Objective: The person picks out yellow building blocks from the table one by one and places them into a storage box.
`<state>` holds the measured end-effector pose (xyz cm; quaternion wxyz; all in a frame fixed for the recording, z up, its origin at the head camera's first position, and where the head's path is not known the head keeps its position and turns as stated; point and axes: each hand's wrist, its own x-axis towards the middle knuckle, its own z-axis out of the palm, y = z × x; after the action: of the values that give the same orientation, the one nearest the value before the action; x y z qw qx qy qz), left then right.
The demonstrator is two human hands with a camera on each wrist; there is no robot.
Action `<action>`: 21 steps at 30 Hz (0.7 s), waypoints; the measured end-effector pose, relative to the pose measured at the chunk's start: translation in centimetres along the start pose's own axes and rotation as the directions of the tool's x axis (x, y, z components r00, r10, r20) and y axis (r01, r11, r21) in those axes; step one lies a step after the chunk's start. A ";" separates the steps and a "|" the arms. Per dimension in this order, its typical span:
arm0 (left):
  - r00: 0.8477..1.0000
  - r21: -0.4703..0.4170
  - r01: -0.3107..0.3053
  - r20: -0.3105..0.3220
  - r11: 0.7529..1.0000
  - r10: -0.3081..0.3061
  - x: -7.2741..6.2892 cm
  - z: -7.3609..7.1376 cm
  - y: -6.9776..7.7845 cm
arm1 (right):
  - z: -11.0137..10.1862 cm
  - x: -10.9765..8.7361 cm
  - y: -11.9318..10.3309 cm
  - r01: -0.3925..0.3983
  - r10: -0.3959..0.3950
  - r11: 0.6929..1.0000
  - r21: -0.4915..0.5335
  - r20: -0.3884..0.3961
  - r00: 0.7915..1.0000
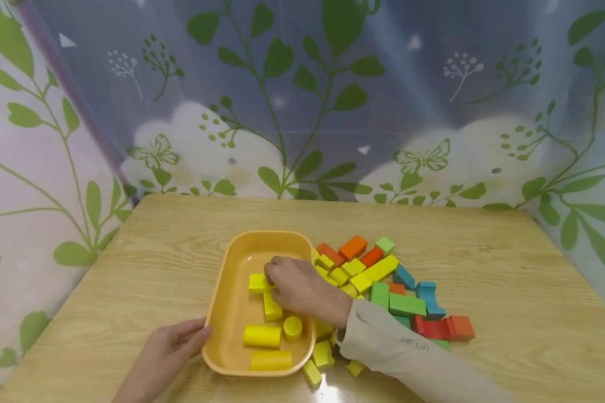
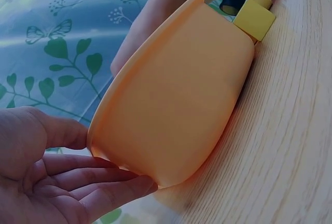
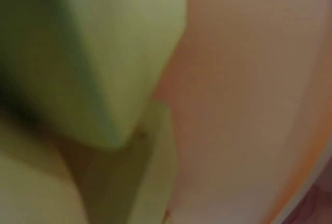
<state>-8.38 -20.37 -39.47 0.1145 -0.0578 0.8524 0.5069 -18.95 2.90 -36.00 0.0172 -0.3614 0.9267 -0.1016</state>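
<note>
Yellow blocks [image 1: 262,336] in a yellow-orange tray [image 1: 234,316].
The left hand [image 1: 168,348] pinches the tray, probably steadying it; whether the right hand [image 1: 302,285], reaching inside, holds a block cannot be told. Multicoloured blocks [image 1: 407,305] lie alongside on the surface [image 1: 489,252].

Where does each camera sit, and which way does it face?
Head: on the person's head, facing forward and down at tray and table; left-hand grip, right-hand grip and right sleeve show.
Left wrist: on that wrist, facing the tray's outer wall; left-hand grip in front, right forearm behind.
Right wrist: on that wrist, close on blurred yellowish blocks and tray; no body part shows clearly.
Head and left wrist share the tray and left-hand grip.
</note>
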 end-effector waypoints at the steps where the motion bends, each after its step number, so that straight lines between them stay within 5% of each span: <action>1: 1.000 0.003 0.003 0.000 1.000 -0.003 0.1 0.0 0.0 | 0.1 0.0 0.0 -0.016 0.016 1.000 0.000 -0.004 1.000; 8: 1.000 0.003 -0.005 -0.007 1.000 0.005 0.0 0.1 0.0 | 0.7 0.0 0.5 -0.097 0.099 0.989 -0.115 0.010 0.995; 14: 1.000 -0.003 -0.001 -0.006 1.000 0.001 -0.1 0.2 0.1 | 0.6 -0.6 0.9 -0.037 0.045 0.986 -0.163 0.047 0.998; 21: 1.000 0.015 -0.001 0.007 1.000 0.001 -0.1 0.0 0.2 | -3.0 -3.9 5.5 0.058 -0.049 0.998 0.038 -0.188 0.981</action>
<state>-8.34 -20.30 -39.30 0.1176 -0.0546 0.8558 0.5008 -20.04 9.97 -34.30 -0.0649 -0.3745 0.9117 -0.1557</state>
